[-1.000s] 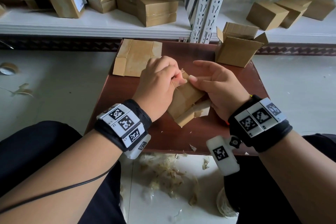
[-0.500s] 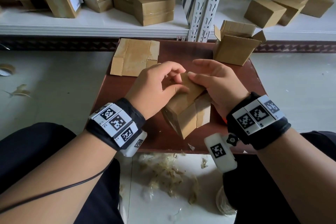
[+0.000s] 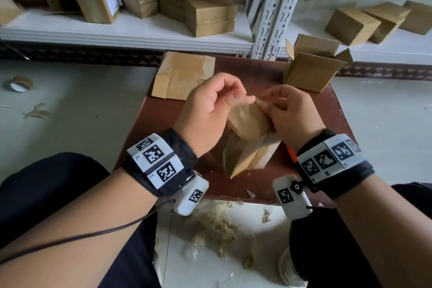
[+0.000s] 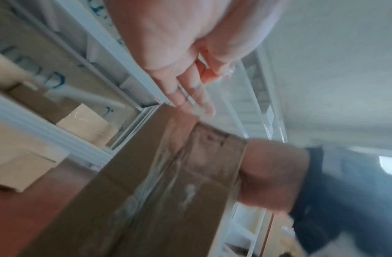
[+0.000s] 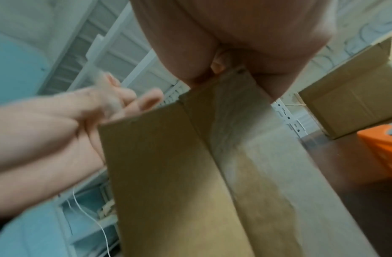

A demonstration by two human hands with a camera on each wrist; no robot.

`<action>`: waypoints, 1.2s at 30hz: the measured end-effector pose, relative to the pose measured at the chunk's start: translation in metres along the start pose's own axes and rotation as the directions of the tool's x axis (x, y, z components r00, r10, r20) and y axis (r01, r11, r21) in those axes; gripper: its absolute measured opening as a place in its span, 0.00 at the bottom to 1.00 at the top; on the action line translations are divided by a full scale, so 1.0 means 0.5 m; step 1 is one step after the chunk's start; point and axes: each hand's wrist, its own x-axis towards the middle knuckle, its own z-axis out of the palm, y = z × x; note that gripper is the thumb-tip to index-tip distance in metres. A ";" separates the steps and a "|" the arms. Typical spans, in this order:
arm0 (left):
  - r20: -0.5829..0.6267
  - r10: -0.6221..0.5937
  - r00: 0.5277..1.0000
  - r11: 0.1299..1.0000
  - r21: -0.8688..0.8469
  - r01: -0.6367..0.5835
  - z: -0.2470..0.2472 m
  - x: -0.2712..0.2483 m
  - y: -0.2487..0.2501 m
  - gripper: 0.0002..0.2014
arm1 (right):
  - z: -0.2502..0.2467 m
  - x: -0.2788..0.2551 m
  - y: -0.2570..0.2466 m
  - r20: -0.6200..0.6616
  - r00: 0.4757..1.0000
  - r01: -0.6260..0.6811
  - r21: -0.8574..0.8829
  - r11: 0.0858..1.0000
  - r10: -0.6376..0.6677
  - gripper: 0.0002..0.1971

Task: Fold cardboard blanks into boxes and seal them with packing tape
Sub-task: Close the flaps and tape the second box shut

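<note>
A small taped cardboard box (image 3: 247,124) stands tilted on one corner over the brown table (image 3: 327,124), between my two hands. My right hand (image 3: 289,112) pinches the box's upper corner with fingertips and thumb; the right wrist view shows that hand (image 5: 234,34) on the box's (image 5: 179,165) top edge. My left hand (image 3: 210,110) sits against the left face with loosely curled fingers and its thumb tip at the same corner. In the left wrist view the left hand's fingers (image 4: 190,90) reach past the box (image 4: 168,182), whose seam carries wrinkled clear tape. Both wrist views are blurred.
A flat cardboard blank (image 3: 182,75) lies at the table's far left and an open box (image 3: 311,65) at its far right. An orange tool (image 3: 291,154) shows beneath my right wrist. Finished boxes fill the white shelves (image 3: 140,30). A tape roll (image 3: 19,83) and tape scraps lie on the floor.
The box has been tipped up more steeply on its corner. My left hand has come off the top face and now hovers loosely curled, while my right hand has closed onto the upper corner.
</note>
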 end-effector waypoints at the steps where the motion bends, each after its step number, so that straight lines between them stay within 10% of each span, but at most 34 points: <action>1: -0.017 -0.023 1.000 0.997 -0.073 0.022 -0.001 0.001 0.003 0.05 | 0.003 0.003 0.007 -0.009 1.000 0.019 -0.052 0.998 -0.020 0.05; 13: -0.081 -0.185 0.979 0.950 -0.268 0.158 0.007 0.015 -0.002 0.07 | 0.040 -0.049 -0.016 0.314 0.932 0.232 -0.127 0.964 -0.183 0.18; 18: 0.033 -0.350 0.936 0.848 -0.413 0.332 0.019 0.017 -0.003 0.06 | 0.037 -0.056 -0.011 0.599 0.801 -0.027 0.056 0.998 -0.012 0.45; 27: 0.031 -0.478 0.878 0.724 -0.552 0.414 0.009 0.033 0.021 0.13 | 0.026 -0.037 0.014 0.506 0.862 0.045 -0.016 0.999 -0.031 0.55; 31: -0.121 -0.387 0.914 0.914 -0.178 0.364 -0.005 0.031 0.003 0.21 | 0.027 -0.029 0.029 0.407 0.912 0.119 -0.118 0.986 -0.062 0.49; 36: -0.204 -0.350 0.914 0.932 0.021 0.361 -0.008 0.021 -0.021 0.10 | 0.037 -0.030 0.046 0.358 0.931 0.137 -0.148 0.979 -0.076 0.39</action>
